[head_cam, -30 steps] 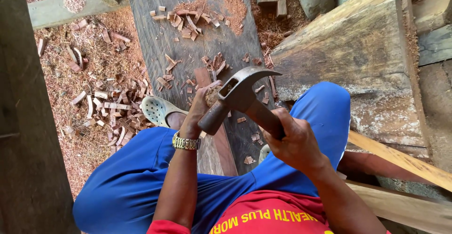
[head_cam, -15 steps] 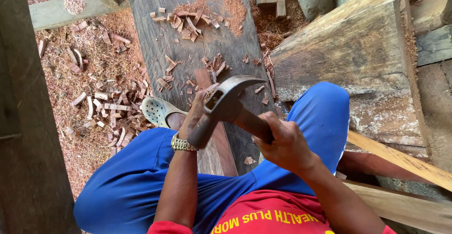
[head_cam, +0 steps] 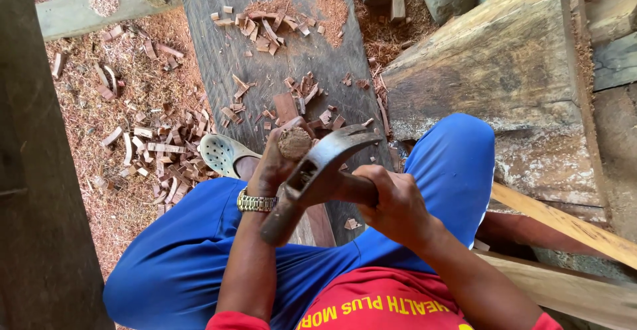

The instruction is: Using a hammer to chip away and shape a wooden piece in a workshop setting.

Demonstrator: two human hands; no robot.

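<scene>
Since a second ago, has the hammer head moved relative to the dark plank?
Yes. The hammer head has swung down and left against the dark plank, toward the round-topped tool in the left hand. The right hand grips the handle.

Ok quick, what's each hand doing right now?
Left hand: closed around a round-topped wooden tool, held upright.
Right hand: closed on the claw hammer, gripping its handle.

Showing blue trousers [head_cam: 199, 250], red shirt [head_cam: 385, 307] lettered yellow at 6 o'clock; grey steel hammer [head_cam: 318, 170]; reddish-brown wood chips [head_cam: 152, 144] at 10 o'clock; grey plank [head_cam: 265, 71].
</scene>
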